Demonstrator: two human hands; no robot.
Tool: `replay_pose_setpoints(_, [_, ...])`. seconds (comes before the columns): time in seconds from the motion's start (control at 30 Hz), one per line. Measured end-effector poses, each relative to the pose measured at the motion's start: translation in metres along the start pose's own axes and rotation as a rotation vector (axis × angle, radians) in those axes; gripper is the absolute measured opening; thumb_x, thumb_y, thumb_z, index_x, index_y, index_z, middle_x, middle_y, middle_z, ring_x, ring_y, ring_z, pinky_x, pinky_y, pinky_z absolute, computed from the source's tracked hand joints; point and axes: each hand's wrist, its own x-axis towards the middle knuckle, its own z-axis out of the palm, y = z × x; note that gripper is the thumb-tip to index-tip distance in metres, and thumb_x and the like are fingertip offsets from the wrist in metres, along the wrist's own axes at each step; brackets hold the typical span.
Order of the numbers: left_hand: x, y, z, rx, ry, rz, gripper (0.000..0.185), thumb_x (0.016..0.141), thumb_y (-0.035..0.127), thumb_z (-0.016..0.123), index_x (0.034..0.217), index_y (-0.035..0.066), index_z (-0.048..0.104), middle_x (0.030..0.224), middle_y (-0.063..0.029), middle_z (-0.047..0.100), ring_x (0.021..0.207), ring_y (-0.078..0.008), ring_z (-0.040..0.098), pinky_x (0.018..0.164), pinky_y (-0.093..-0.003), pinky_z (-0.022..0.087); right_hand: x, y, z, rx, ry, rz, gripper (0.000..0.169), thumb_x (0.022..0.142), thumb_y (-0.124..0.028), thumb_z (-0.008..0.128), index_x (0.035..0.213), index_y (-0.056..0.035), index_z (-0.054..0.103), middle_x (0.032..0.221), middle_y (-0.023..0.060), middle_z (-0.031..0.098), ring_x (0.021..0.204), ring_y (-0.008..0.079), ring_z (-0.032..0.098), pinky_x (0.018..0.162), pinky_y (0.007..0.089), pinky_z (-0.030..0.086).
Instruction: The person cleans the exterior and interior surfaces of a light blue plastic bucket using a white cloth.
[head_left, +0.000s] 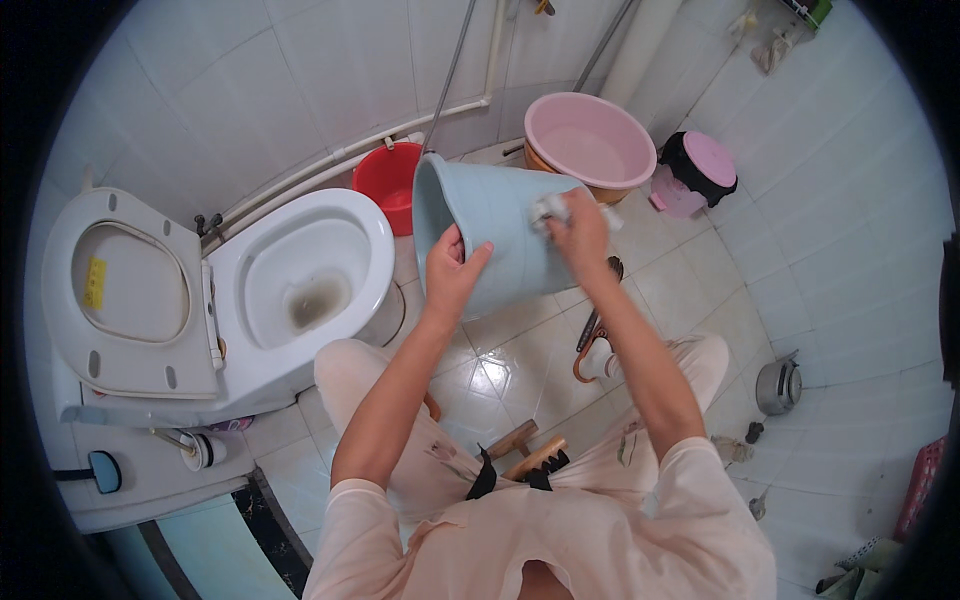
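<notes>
A light blue plastic bucket (499, 225) is tipped on its side before me, its mouth facing left towards the toilet. My left hand (456, 262) grips its rim, thumb outside and fingers inside the mouth. A crumpled white cloth (551, 210) is bunched in my right hand (583, 236), pressed against the outer wall near the bucket's base. The base end is partly hidden behind that hand. Whether the bucket's lower side rests on anything cannot be told.
At the left stands a white toilet (307, 270), its seat (135, 300) raised. A red bucket (386, 180) sits behind its bowl. Farther back are a pink basin (592, 139) and a pink-lidded bin (709, 161). A brush (589, 330) is near my foot; a wooden stool (536, 457) is beneath me.
</notes>
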Motion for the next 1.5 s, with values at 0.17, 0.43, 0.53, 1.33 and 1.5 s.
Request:
replay_pose_setpoints(0.17, [-0.004,-0.002,-0.013,0.018,0.085,-0.096,0.034,0.082,0.002,0.059,0.115,-0.004,0.051,0.106,-0.0095,0.061,0.093,-0.0129,0.058,0.084,-0.0253,0.045,-0.017,-0.048,0.01,0.074,-0.046,-0.179,0.036,0.064,-0.011,0.071,0.098,-0.008,0.058,0.092,0.0102,0.054,0.088,0.0314,0.054,0.075,0.0415,0.043])
replay_pose_setpoints(0.43, [-0.004,0.003,0.001,-0.068,0.079,-0.119,0.034,0.081,-0.001,0.057,0.114,-0.004,0.051,0.105,-0.0088,0.061,0.093,-0.0129,0.059,0.083,-0.0251,0.045,0.005,0.017,-0.008,-0.189,0.202,-0.123,0.038,0.065,-0.013,0.071,0.101,-0.0087,0.059,0.107,0.0137,0.054,0.099,0.0333,0.05,0.079,0.0402,0.043])
replay_pose_setpoints(0.53, [-0.001,-0.006,-0.007,-0.111,0.098,-0.146,0.034,0.08,0.0,0.057,0.114,-0.004,0.051,0.105,-0.0082,0.061,0.092,-0.0127,0.058,0.082,-0.0252,0.045,-0.039,-0.037,0.001,-0.18,0.029,-0.291,0.037,0.066,-0.01,0.07,0.101,-0.0088,0.059,0.114,0.0135,0.053,0.105,0.0351,0.048,0.082,0.0404,0.043])
replay_pose_setpoints(1.33, [0.01,-0.022,-0.027,-0.305,0.225,-0.39,0.029,0.084,0.01,0.062,0.11,-0.002,0.054,0.104,-0.009,0.061,0.095,-0.0174,0.059,0.085,-0.03,0.046,-0.081,-0.09,0.026,0.274,-0.131,-0.231,0.046,0.059,-0.002,0.068,0.103,-0.0044,0.055,0.1,0.0133,0.052,0.095,0.0343,0.05,0.081,0.0403,0.042])
replay_pose_setpoints(1.5, [0.017,-0.033,-0.02,-0.406,0.229,-0.284,0.033,0.082,0.005,0.064,0.111,-0.003,0.051,0.106,-0.0097,0.059,0.098,-0.0189,0.057,0.085,-0.0311,0.046,-0.089,-0.074,0.026,0.228,-0.184,-0.187,0.05,0.058,-0.006,0.073,0.105,-0.0062,0.054,0.101,0.0118,0.052,0.095,0.0328,0.05,0.078,0.0404,0.044])
